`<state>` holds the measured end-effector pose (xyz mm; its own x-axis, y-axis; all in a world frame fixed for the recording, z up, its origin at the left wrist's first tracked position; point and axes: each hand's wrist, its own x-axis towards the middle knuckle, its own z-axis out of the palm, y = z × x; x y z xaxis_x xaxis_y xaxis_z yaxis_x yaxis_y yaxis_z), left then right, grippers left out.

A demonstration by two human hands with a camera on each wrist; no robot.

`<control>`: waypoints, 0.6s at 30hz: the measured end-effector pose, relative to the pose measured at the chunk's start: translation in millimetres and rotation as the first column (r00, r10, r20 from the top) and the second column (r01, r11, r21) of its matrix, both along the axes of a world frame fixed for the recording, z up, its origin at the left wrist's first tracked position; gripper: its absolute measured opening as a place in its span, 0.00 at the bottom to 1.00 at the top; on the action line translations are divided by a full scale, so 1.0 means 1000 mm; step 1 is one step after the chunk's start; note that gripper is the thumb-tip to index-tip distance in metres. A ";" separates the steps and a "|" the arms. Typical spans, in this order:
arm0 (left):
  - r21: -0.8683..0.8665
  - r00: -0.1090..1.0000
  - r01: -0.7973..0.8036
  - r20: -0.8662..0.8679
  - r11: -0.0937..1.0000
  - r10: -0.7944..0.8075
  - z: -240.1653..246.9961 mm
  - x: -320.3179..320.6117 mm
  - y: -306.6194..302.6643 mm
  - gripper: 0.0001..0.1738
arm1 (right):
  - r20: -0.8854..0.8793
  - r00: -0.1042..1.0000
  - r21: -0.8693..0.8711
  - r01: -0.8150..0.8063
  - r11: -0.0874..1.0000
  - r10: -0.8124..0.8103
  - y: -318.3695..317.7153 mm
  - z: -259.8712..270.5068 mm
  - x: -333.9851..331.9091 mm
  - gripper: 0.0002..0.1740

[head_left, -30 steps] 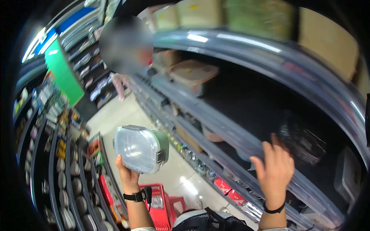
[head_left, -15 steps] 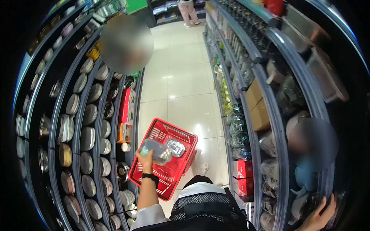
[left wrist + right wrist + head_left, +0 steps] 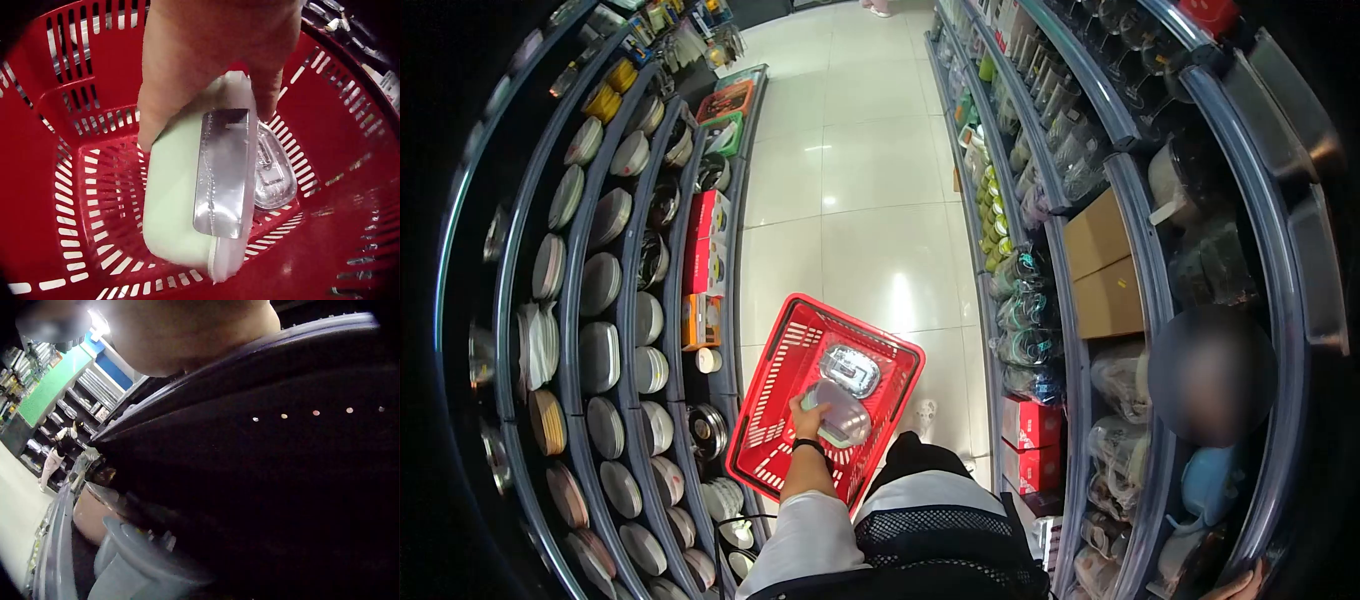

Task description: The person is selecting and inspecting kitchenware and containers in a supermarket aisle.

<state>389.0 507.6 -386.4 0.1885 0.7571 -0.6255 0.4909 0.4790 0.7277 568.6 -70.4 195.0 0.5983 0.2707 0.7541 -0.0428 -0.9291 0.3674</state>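
Note:
A pale green food container [image 3: 178,194] with a frosted lid and a grey side clip stands on its side in my left hand [image 3: 219,50]. Thumb and fingers grip it from above, one on each broad face. In the head view, my left hand [image 3: 805,415] and the container [image 3: 840,415] are inside the red shopping basket [image 3: 750,455]. Beside them lies a clear-wrapped, silvery container [image 3: 850,370]. My right hand [image 3: 1245,583] rests at a shelf edge in the bottom right corner, mostly out of frame. In the right wrist view, its fingertips are hidden.
Shelves with stacked plates [image 3: 600,355] line the left side. On the right shelving [image 3: 1135,250] are cardboard boxes [image 3: 1105,270], wrapped glassware and a blue pot [image 3: 1210,485]. A tiled aisle floor [image 3: 860,220] runs between them. A person [image 3: 59,450] is far down the aisle.
My left hand has carried the green container from in front of the shelf down into the basket. My right hand has shifted down and right along the shelf. The head view has turned toward the basket.

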 end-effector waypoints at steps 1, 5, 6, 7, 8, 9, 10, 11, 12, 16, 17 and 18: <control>-0.041 1.000 -0.013 0.024 0.999 0.014 -0.006 -0.002 0.004 0.46 | 0.006 1.000 -0.007 0.009 1.000 -0.009 0.000 -0.001 0.000 0.20; -0.283 0.965 -0.139 0.177 0.949 0.194 -0.013 -0.013 0.012 0.41 | 0.011 0.999 -0.016 0.048 0.999 -0.047 0.001 -0.005 0.003 0.21; -0.288 0.967 -0.136 0.171 0.948 0.191 -0.014 -0.015 0.013 0.41 | 0.012 0.999 -0.018 0.038 0.999 -0.038 0.004 -0.004 0.004 0.21; -0.310 0.963 -0.142 0.177 0.940 0.203 -0.015 -0.018 0.014 0.40 | 0.015 1.000 -0.020 0.027 0.999 -0.027 0.005 -0.004 0.005 0.21; -0.332 0.959 -0.147 0.184 0.932 0.217 -0.016 -0.020 0.014 0.40 | 0.013 0.999 -0.025 0.030 0.999 -0.030 0.005 -0.004 0.006 0.21; -0.337 0.959 -0.146 0.183 0.930 0.216 -0.020 -0.023 0.014 0.40 | 0.015 1.000 -0.017 0.026 1.000 -0.026 0.003 -0.005 0.006 0.21; -0.311 0.948 -0.153 0.222 0.938 0.229 -0.030 -0.028 0.014 0.40 | 0.017 1.000 -0.010 0.021 1.000 -0.021 0.001 -0.005 0.006 0.20; -0.285 0.935 -0.162 0.261 0.945 0.239 -0.039 -0.032 0.014 0.40 | 0.018 1.000 -0.015 0.021 1.000 -0.021 -0.001 -0.006 0.006 0.20; -0.290 0.935 -0.160 0.262 0.944 0.239 -0.052 -0.037 0.014 0.40 | 0.025 0.999 -0.030 0.038 0.999 -0.037 -0.003 -0.007 0.005 0.20; 0.100 0.924 -0.095 -0.362 0.990 0.125 -0.078 -0.044 0.008 0.43 | 0.036 0.999 -0.057 0.028 0.998 -0.026 -0.009 -0.008 0.006 0.18; 0.119 0.894 -0.113 -0.421 0.986 0.154 -0.081 -0.042 0.009 0.45 | 0.079 0.997 -0.049 0.006 0.999 -0.003 -0.018 -0.009 0.006 0.16; 0.143 0.861 -0.130 -0.475 0.981 0.183 -0.090 -0.048 0.011 0.48 | 0.088 0.996 -0.049 0.020 0.999 -0.016 -0.037 -0.011 0.002 0.16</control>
